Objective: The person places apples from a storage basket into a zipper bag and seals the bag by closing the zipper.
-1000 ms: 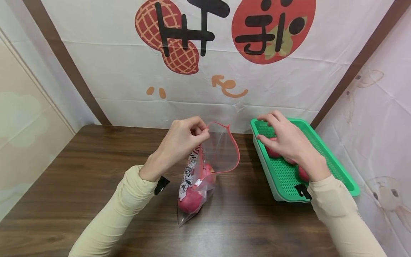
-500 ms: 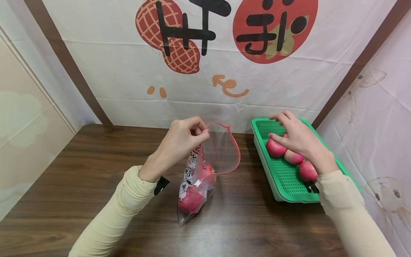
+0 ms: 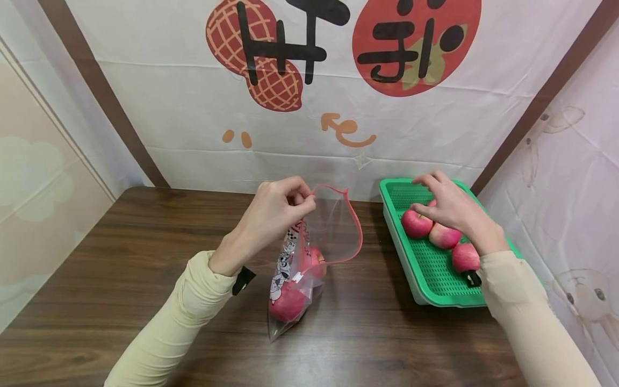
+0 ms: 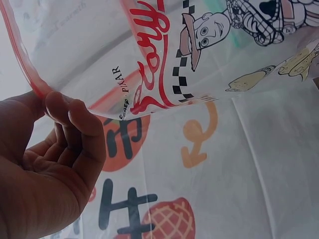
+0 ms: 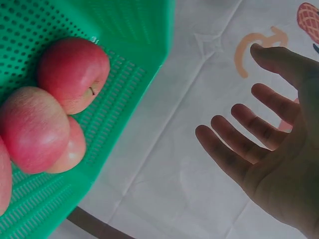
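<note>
My left hand (image 3: 273, 207) pinches the red zip edge of a clear plastic zip bag (image 3: 333, 231) between thumb and fingers. The bag's mouth gapes to the right, and a white slider (image 3: 297, 277) sits on its zip. Inside the bag an apple (image 3: 289, 301) lies at the bottom, with another just above it. Printed cartoon figures and red lettering show on the bag in the left wrist view. My right hand (image 3: 452, 207) hovers over the green basket (image 3: 432, 293), holding nothing, fingers spread. Below it lie several red apples (image 5: 75, 74), one partly hidden behind another.
The basket stands at the right of the brown wooden table (image 3: 145, 279). A printed white cloth (image 3: 271, 161) hangs behind the table, and another cloth (image 3: 575, 204) hangs close to the basket's right side. Black straps are on both wrists.
My right hand has moved right and slightly down over the basket, uncovering more of the apples. The left hand and the bag have stayed in place.
</note>
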The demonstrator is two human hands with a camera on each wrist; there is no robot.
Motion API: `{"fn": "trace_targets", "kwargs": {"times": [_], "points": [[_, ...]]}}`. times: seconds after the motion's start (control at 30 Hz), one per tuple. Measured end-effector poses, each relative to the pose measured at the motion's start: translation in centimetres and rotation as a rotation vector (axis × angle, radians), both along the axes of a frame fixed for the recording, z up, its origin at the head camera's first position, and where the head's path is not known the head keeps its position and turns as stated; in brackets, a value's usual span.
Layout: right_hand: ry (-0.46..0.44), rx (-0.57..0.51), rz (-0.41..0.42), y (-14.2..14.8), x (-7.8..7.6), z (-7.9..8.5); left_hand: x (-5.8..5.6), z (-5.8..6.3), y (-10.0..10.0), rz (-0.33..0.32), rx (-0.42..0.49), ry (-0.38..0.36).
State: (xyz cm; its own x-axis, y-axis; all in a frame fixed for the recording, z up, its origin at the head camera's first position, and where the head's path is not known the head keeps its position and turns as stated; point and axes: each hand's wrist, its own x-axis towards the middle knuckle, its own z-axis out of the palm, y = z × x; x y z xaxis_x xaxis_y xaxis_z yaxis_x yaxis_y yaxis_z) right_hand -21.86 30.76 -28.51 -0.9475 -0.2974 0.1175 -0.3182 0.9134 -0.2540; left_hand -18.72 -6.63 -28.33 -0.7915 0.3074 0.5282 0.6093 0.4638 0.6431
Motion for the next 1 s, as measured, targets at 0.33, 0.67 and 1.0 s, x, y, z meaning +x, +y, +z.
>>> {"fn": "trace_targets", "kwargs": {"times": [0.33,0.67,1.0], "points": [[-0.046,0.007,-0.002,1.1,-0.9,-1.1,0.0,-0.1,-0.1,0.007,-0.01,0.01],[-0.097,0.025,-0.028,2.0,-1.9,-2.4,0.1,-0.1,-0.1,0.006,-0.006,0.009],[-0.144,0.029,-0.027,2.4,-2.7,-3.5,0.0,-0.2,-0.3,0.006,0.007,0.022]]}}
